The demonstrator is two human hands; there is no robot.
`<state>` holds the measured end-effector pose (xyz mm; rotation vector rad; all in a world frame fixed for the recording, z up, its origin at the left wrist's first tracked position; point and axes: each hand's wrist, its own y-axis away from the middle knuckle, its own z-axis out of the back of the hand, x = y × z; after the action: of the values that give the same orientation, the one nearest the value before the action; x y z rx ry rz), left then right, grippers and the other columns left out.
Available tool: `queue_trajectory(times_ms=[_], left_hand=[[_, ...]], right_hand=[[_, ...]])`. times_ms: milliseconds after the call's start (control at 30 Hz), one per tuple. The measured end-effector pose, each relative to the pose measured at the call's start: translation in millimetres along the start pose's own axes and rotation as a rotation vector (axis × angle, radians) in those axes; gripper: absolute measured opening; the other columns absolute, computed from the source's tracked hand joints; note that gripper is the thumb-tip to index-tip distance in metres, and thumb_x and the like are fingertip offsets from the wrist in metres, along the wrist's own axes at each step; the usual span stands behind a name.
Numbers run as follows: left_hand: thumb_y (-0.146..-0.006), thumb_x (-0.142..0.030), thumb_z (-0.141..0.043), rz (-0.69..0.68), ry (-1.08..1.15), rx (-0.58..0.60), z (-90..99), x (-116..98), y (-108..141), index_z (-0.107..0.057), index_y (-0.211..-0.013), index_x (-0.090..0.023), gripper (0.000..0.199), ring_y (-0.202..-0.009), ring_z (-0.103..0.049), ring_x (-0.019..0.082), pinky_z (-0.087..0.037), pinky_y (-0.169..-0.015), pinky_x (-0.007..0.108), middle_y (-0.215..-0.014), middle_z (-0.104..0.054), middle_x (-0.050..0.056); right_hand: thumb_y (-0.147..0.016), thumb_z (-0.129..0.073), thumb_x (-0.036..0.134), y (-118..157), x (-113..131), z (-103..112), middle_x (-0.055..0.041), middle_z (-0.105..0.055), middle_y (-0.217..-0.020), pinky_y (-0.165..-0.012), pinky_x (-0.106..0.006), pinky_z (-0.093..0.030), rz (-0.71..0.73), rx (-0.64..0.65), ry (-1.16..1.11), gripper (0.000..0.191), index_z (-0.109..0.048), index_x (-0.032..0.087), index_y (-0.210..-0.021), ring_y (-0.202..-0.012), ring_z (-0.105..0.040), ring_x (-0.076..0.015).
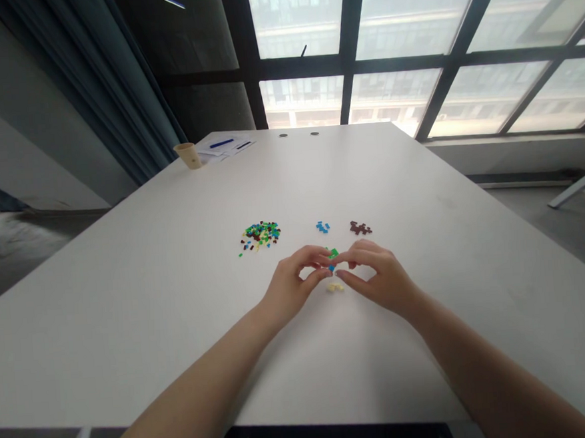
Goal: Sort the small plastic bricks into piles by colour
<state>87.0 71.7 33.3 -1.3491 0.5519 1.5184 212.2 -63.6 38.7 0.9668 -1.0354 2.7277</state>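
Observation:
My left hand (293, 279) and my right hand (379, 269) meet fingertip to fingertip over the table. Between them is a small blue brick (331, 267), pinched by the left fingers, with the right fingertips close against it; whether the right ones grip it too is hard to see. Just beyond the fingers lie small green bricks (333, 252), partly hidden. Nearer to me, under the hands, sit a few cream bricks (334, 287). Past the hands are a little group of blue bricks (322, 227) and a cluster of brown bricks (360, 227).
A mixed pile of tiny coloured bricks (261, 234) spreads left of the hands on the white table (153, 309). At the far left corner stand a beige cup (188, 155) and papers with a blue pen (222, 143). Two dark discs (314, 133) lie near the far edge.

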Motion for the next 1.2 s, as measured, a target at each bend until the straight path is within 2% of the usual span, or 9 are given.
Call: queue_trajectory(times_ms=[167, 400, 600, 867, 1200], left_hand=[[-0.072, -0.024, -0.066, 0.11, 0.211, 0.029, -1.4, 0.7, -0.2, -0.055, -0.094, -0.019, 0.025, -0.079, -0.065, 0.016, -0.048, -0.076, 0.029, -0.079, -0.071, 0.002], [-0.064, -0.027, -0.073, 0.276, 0.469, 0.056, -4.2, -5.0, -4.6, -0.053, -0.092, -0.017, 0.036, -0.074, -0.065, 0.018, -0.047, -0.075, 0.031, -0.075, -0.072, 0.004], [-0.059, -0.027, -0.078, 0.355, 0.548, 0.041, -3.1, -5.8, -6.6, -0.056, -0.089, -0.016, 0.039, -0.067, -0.062, 0.014, -0.044, -0.071, 0.028, -0.066, -0.069, 0.002], [-0.058, -0.03, -0.078, 0.416, 0.714, 0.057, -6.5, 2.8, -6.4, -0.056, -0.086, -0.016, 0.038, -0.068, -0.06, 0.011, -0.044, -0.072, 0.026, -0.071, -0.068, 0.001], [-0.055, -0.027, -0.08, 0.496, 0.808, 0.079, -14.3, -16.7, -14.3, -0.056, -0.087, -0.017, 0.041, -0.071, -0.06, 0.01, -0.043, -0.074, 0.024, -0.072, -0.065, 0.0]], right_hand=[[-0.079, -0.06, 0.017, 0.5, -1.3, -1.7, -0.0013, -0.059, -0.073, -0.068, -0.028, -0.044, 0.065, 0.006, -0.014, 0.017, -0.067, 0.022, -0.093, -0.07, -0.053, -0.0127], [-0.077, -0.063, 0.018, -0.5, -1.2, -2.3, -0.0013, -0.058, -0.07, -0.065, -0.027, -0.045, 0.051, -0.05, -0.017, 0.008, -0.068, 0.021, -0.083, -0.069, -0.054, -0.0127], [-0.077, -0.062, 0.02, 0.8, 1.1, -2.2, -0.0018, -0.057, -0.071, -0.067, -0.029, -0.046, -0.014, -0.075, 0.012, 0.008, -0.068, 0.022, -0.083, -0.071, -0.055, -0.0139], [-0.078, -0.061, 0.02, -1.2, 7.4, -2.9, -0.0016, -0.058, -0.071, -0.066, -0.028, -0.045, 0.018, -0.091, 0.0, 0.009, -0.068, 0.022, -0.084, -0.071, -0.055, -0.014], [-0.077, -0.063, 0.023, -0.6, 7.5, 3.3, -0.0008, -0.056, -0.068, -0.061, -0.027, -0.044, -0.093, -0.171, -0.043, 0.008, -0.07, 0.022, -0.081, -0.066, -0.053, -0.0132]])
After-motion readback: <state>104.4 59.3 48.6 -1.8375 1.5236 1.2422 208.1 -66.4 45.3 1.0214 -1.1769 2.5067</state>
